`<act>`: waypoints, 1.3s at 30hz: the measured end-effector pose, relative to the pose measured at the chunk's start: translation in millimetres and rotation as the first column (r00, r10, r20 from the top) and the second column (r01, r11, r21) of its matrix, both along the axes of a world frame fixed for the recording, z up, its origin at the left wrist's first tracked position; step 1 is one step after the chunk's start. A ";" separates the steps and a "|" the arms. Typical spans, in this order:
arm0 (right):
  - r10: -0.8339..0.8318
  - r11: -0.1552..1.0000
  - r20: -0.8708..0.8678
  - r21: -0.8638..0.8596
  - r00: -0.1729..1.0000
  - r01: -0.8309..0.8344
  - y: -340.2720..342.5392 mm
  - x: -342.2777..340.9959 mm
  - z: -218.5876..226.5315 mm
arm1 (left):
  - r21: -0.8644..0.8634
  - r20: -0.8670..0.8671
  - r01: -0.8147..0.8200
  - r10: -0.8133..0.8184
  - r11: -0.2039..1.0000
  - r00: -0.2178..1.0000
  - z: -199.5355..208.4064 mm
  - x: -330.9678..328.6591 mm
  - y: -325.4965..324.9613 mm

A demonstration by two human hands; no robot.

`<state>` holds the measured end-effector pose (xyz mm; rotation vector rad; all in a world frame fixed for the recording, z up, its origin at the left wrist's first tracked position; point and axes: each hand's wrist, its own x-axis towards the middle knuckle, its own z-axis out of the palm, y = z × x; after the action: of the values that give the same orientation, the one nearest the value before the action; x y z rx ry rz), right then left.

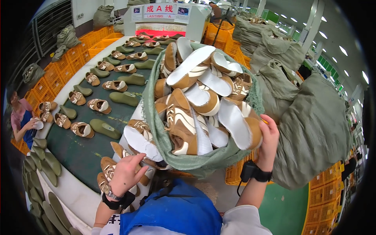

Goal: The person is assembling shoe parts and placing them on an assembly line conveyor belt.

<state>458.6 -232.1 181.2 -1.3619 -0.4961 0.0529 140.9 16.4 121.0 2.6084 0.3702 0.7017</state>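
My right hand (269,135) is closed on the toe end of a brown shoe upper (236,122) with a white sole side, at the right rim of the sack. The green woven sack (150,105) is full of brown shoe uppers with cream stripes (181,123), piled above its mouth. My left hand (127,174) has thumb and forefinger apart, with nothing visible between them. It is over several brown shoe uppers (109,166) at the table's near edge, close to a white-bottomed upper (139,143). Whether its fingertips touch that one, I cannot tell.
Shoe uppers and green lasts (105,128) alternate in rows on a dark green conveyor belt (70,147). More lasts (49,168) are stacked at left, near a co-worker (23,121). Stuffed sacks (309,129) and orange crates (323,199) stand at right.
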 end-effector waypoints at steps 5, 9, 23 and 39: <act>-0.211 0.942 0.073 0.282 0.975 0.183 -43.2 -36.8 -0.1 | -0.114 -0.003 0.100 -0.101 0.988 0.995 -7.3 23.3 -6.3; -0.215 0.975 0.458 0.154 0.862 0.161 -2.9 -80.4 -32.3 | -0.729 0.311 0.418 -0.281 0.542 0.908 8.7 63.4 -29.2; 0.615 0.752 0.785 -0.557 0.073 -0.353 134.9 -166.6 -30.9 | -0.704 0.514 0.646 0.415 -0.295 0.750 -15.3 27.7 61.9; -0.076 0.909 0.694 -0.246 0.716 0.335 141.1 -9.4 -46.3 | -0.697 0.422 0.691 0.668 -0.194 0.613 -52.6 -81.2 33.8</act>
<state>449.1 -91.0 134.9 -1.7864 -0.9726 -0.5967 59.7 50.2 68.4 0.3349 0.3189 0.8791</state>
